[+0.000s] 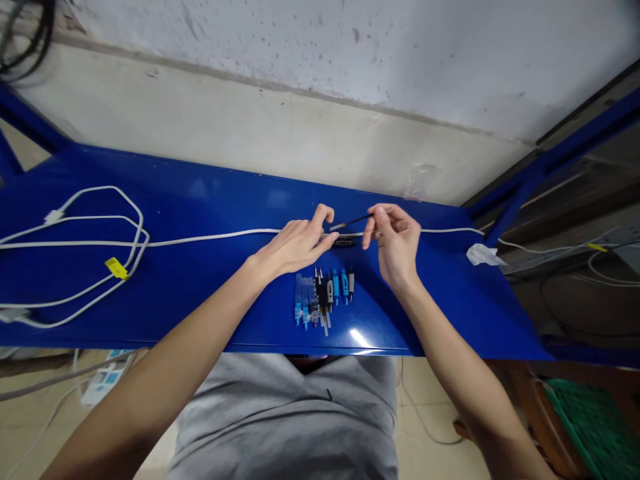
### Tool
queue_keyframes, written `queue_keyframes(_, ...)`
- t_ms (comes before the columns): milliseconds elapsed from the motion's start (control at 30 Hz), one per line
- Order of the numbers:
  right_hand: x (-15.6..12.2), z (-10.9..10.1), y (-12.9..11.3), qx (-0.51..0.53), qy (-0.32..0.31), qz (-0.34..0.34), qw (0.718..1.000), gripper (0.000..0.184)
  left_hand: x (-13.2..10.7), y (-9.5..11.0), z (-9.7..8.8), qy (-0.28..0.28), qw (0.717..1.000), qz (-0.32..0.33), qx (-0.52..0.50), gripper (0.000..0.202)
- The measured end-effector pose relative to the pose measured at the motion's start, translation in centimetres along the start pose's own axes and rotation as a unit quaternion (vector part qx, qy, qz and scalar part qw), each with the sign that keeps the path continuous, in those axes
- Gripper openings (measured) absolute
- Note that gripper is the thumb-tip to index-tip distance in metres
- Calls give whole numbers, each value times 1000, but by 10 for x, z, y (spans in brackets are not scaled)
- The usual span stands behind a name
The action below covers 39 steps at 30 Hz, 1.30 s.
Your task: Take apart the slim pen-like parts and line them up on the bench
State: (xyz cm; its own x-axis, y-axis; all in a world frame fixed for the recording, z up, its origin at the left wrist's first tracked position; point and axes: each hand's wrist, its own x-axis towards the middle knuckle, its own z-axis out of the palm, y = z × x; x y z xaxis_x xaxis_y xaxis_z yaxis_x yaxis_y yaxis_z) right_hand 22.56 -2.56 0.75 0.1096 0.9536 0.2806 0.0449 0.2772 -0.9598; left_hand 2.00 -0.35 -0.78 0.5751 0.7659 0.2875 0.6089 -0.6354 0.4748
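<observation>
My right hand (pixel 399 241) pinches a thin dark pen refill (pixel 354 221) between thumb and fingertips. The refill slants down to the left, its pale end near my left hand (pixel 303 241). My left hand's thumb and forefinger are apart around that end, with nothing visibly gripped. Just below lies a small dark piece (pixel 343 242), partly covered by my left thumb; I cannot make out its kind. Nearer me are clear pen barrels (pixel 305 300) with blue tips, several dark refills (pixel 323 293), and blue (pixel 336 287) and grey (pixel 351 285) pen pieces in a row.
A white cable (pixel 215 237) crosses the blue shelf (pixel 200 287) and passes behind my hands. Its loops (pixel 137 227) and a yellow tag (pixel 117 268) lie at left. Crumpled white tissue (pixel 484 255) sits by the right post. A wall (pixel 300 127) rises behind the shelf.
</observation>
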Motion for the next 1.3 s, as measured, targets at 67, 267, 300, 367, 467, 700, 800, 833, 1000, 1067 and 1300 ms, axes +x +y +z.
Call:
queue_keyframes(67, 9, -11, 1, -2, 55, -10, 998, 37, -1, 0, 0, 8, 1000, -1, -3, 31)
queue_keyframes(267, 21, -30, -4, 28, 60, 5, 998, 38, -1, 1, -4, 7, 1000, 12, 28, 31)
queue_keyframes(300, 20, -29, -5, 28, 47, 15, 998, 39, -1, 1, -5, 9, 999, 13, 32, 31)
queue_keyframes(367, 18, -26, -6, 19, 13, 37, 999, 43, -1, 0, -5, 16, 999, 8, 29, 32)
queue_keyframes(467, 12, -19, -6, 3, -69, 77, 995, 48, 0, -4, -5, 28, 999, -19, -2, 35)
queue_keyframes(700, -2, -5, -4, -31, -289, 136, 947, 44, 1, -9, -5, 40, 998, -35, -14, 33)
queue_keyframes(800, -4, -5, 0, -51, -341, 135, 929, 41, 0, -8, -7, 27, 999, -19, 1, 32)
queue_keyframes(833, -3, -5, 1, -57, -349, 135, 926, 40, 0, -8, -7, 25, 1000, -14, 4, 32)
queue_keyframes(1000, 2, -11, 2, -77, -344, 150, 924, 40, 1, -9, -4, 43, 998, -36, -25, 36)
queue_keyframes(1067, 4, -13, -1, -77, -317, 153, 933, 42, 1, -10, -3, 47, 997, -48, -35, 38)
queue_keyframes(1300, -1, -7, -4, -36, -320, 125, 939, 41, 1, -10, -5, 32, 999, -31, 7, 34)
